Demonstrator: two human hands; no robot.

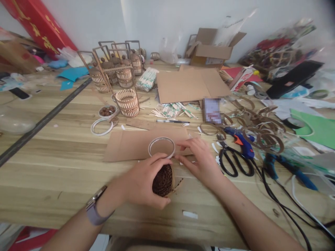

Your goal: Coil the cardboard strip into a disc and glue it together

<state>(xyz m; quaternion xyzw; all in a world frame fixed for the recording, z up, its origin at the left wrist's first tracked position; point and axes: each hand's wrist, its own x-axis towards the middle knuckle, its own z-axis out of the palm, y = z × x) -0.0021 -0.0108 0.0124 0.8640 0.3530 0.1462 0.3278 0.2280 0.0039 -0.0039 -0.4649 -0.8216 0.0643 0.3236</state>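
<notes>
My left hand, with a watch on the wrist, is curled around a brown roll of corrugated cardboard. The roll's coiled end faces up, and a loose strip sticks out at its right side. Just beyond it, a white ring lies on a flat cardboard sheet. My right hand hovers by the ring's right edge, thumb and forefinger apart with nothing visible between them. Whether its fingertips touch the ring I cannot tell.
Black-handled scissors, a blue glue gun and cables lie to the right, before tangled cardboard strips. A slatted basket, a pen and cardboard sheets are farther back. A dark bar crosses the left side.
</notes>
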